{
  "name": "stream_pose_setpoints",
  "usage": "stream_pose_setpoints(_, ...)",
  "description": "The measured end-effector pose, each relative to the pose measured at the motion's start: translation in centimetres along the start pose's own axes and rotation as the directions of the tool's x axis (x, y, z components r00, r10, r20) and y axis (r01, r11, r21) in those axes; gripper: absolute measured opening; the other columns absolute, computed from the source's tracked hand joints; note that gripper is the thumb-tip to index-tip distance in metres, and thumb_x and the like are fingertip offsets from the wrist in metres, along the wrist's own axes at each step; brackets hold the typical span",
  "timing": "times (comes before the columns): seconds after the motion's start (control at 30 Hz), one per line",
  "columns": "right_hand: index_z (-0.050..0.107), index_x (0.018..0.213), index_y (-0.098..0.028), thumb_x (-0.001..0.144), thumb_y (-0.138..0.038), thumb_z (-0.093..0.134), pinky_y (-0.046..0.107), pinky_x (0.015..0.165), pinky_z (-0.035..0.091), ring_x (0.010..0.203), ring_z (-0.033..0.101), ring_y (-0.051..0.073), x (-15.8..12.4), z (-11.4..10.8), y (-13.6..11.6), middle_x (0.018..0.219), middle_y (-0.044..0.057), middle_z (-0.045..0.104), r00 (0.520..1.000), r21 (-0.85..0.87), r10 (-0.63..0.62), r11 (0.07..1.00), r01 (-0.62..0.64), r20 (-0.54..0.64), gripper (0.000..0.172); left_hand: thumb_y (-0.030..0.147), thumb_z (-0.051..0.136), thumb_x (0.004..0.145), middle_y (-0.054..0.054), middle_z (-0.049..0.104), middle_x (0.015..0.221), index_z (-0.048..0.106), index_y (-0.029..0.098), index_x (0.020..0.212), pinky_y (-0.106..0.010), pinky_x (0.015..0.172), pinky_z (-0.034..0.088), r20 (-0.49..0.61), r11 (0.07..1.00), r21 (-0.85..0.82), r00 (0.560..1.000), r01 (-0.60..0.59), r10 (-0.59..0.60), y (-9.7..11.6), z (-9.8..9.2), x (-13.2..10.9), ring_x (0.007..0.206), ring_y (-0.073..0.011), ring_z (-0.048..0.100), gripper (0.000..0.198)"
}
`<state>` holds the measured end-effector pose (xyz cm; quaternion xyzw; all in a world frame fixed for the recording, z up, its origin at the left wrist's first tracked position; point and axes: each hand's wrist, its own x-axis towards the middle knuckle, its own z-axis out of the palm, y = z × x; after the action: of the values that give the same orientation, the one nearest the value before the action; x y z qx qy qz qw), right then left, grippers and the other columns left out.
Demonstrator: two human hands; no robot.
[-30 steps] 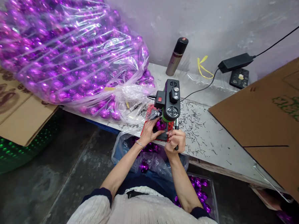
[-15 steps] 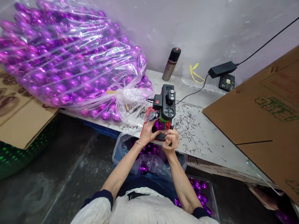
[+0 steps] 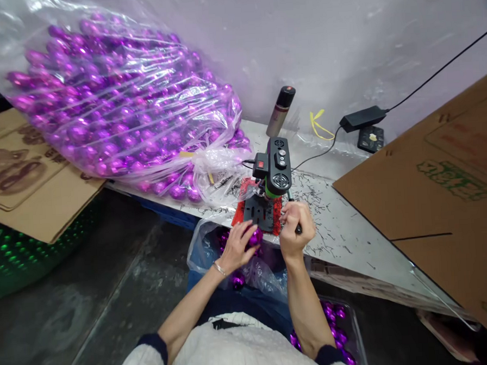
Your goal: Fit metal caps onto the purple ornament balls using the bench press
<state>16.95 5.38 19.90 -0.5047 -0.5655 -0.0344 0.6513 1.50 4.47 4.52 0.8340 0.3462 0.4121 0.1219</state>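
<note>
A shiny purple Christmas ball (image 3: 255,236) sits at the fingertips of my left hand (image 3: 235,249), just in front of the machine and above the lined bin. Thumb and fingers curve about the ball. My right hand (image 3: 297,227) is closed around the lever handle (image 3: 299,229) of a small black bench machine (image 3: 278,167), with the black grip end showing below the fist. The machine's dark slotted base plate (image 3: 258,213) is bare and rests on a red mat (image 3: 277,216).
A large clear bag of purple balls (image 3: 133,112) lies at the left. Ahead stand a spray can (image 3: 280,111) and a power adapter (image 3: 363,118). Dark bits litter the white table (image 3: 344,237). A cardboard box (image 3: 440,194) is at the right. Below are a plastic-lined blue bin (image 3: 198,250) and a clear tray (image 3: 360,334).
My left hand has drawn back from the machine's base toward me with the purple ball. My right fist has moved right and slightly outward with the lever.
</note>
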Motion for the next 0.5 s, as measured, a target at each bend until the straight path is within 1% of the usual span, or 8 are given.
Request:
stream_pose_setpoints(0.1, 0.054, 0.069, -0.022, 0.1, -0.019, 0.046, 0.031, 0.065, 0.044, 0.068, 0.06, 0.015, -1.0, 0.1, 0.8, 0.07, 0.0, 0.061, 0.999, -0.018, -0.043, 0.999, 0.043, 0.005, 0.032, 0.062, 0.066, 0.091, -0.024, 0.054, 0.148, 0.038, 0.017, 0.158, -0.054, 0.111, 0.047, 0.04, 0.998, 0.051, 0.998, -0.044, 0.042, 0.0, -1.1, -1.7, 0.138, -0.0363, 0.054, 0.086)
stream_pose_setpoints(0.17, 0.054, 0.069, -0.022, 0.1, -0.018, 0.046, 0.031, 0.064, 0.044, 0.068, 0.06, 0.015, -1.3, 0.1, 1.0, 0.07, 0.0, 0.061, 0.999, -0.023, -0.049, 0.999, 0.049, 0.003, 0.032, 0.064, 0.063, 0.092, -0.025, 0.055, 0.147, 0.041, 0.013, 0.156, -0.052, 0.11, 0.048, 0.036, 0.999, 0.044, 0.999, -0.018, 0.017, -1.2, -1.7, 0.2, 0.137, -0.0352, 0.055, 0.084)
stream_pose_setpoints(0.23, 0.054, 0.07, -0.022, 0.099, -0.017, 0.047, 0.031, 0.064, 0.043, 0.069, 0.061, 0.015, -1.4, 0.1, 1.1, 0.07, 0.0, 0.061, 0.999, -0.019, -0.051, 0.998, 0.051, 0.001, 0.031, 0.046, 0.053, 0.102, -0.022, 0.06, 0.144, 0.049, 0.013, 0.15, -0.048, 0.111, 0.048, 0.028, 0.993, 0.072, 0.995, 0.092, -0.094, -3.2, -2.2, 4.3, 0.135, -0.0311, 0.057, 0.058)
stream_pose_setpoints(0.27, 0.054, 0.069, -0.022, 0.099, -0.016, 0.047, 0.031, 0.064, 0.043, 0.069, 0.061, 0.015, -1.4, 0.1, 1.1, 0.07, 0.0, 0.061, 0.998, -0.016, -0.056, 0.998, 0.056, 0.0, 0.031, 0.032, 0.047, 0.104, -0.02, 0.063, 0.14, 0.055, 0.013, 0.144, -0.047, 0.113, 0.046, 0.029, 0.974, 0.115, 0.98, 0.193, -0.198, -4.4, -2.5, 7.0, 0.134, -0.0293, 0.058, 0.045)
stream_pose_setpoints(0.3, 0.054, 0.07, -0.022, 0.099, -0.015, 0.047, 0.031, 0.064, 0.043, 0.069, 0.061, 0.015, -1.4, 0.1, 1.0, 0.07, 0.0, 0.061, 0.998, -0.013, -0.064, 0.998, 0.064, 0.0, 0.031, 0.021, 0.046, 0.102, -0.02, 0.066, 0.136, 0.062, 0.012, 0.136, -0.046, 0.113, 0.045, 0.055, 0.937, 0.183, 0.948, 0.298, -0.312, -5.7, -2.7, 9.8, 0.131, -0.0289, 0.06, 0.038)
stream_pose_setpoints(0.37, 0.053, 0.069, -0.022, 0.098, -0.014, 0.047, 0.031, 0.065, 0.044, 0.07, 0.061, 0.015, -1.3, 0.1, 0.9, 0.069, 0.0, 0.06, 0.997, -0.01, -0.079, 0.997, 0.079, 0.0, 0.031, 0.011, 0.051, 0.095, -0.022, 0.069, 0.128, 0.07, 0.009, 0.12, -0.045, 0.109, 0.046, 0.155, 0.802, 0.355, 0.816, 0.48, -0.557, -8.4, -3.0, 15.1, 0.124, -0.0315, 0.063, 0.032)
stream_pose_setpoints(0.43, 0.053, 0.069, -0.022, 0.098, -0.012, 0.047, 0.03, 0.065, 0.044, 0.07, 0.061, 0.014, -1.4, 0.1, 0.9, 0.07, -0.001, 0.059, 0.996, -0.01, -0.09, 0.996, 0.09, 0.005, 0.03, 0.01, 0.056, 0.09, -0.026, 0.073, 0.11, 0.074, 0.003, 0.105, -0.045, 0.101, 0.049, 0.193, 0.763, 0.387, 0.764, 0.518, -0.616, -10.6, -3.0, 19.1, 0.113, -0.0357, 0.068, 0.024)
stream_pose_setpoints(0.5, 0.053, 0.07, -0.022, 0.097, -0.011, 0.047, 0.03, 0.065, 0.045, 0.07, 0.061, 0.014, -1.5, 0.1, 0.9, 0.07, -0.001, 0.059, 0.995, -0.012, -0.101, 0.995, 0.101, 0.013, 0.03, 0.014, 0.058, 0.091, -0.026, 0.074, 0.101, 0.075, 0.002, 0.098, -0.043, 0.097, 0.05, 0.227, 0.769, 0.374, 0.753, 0.518, -0.617, -12.1, -2.7, 21.4, 0.107, -0.0359, 0.07, 0.022)
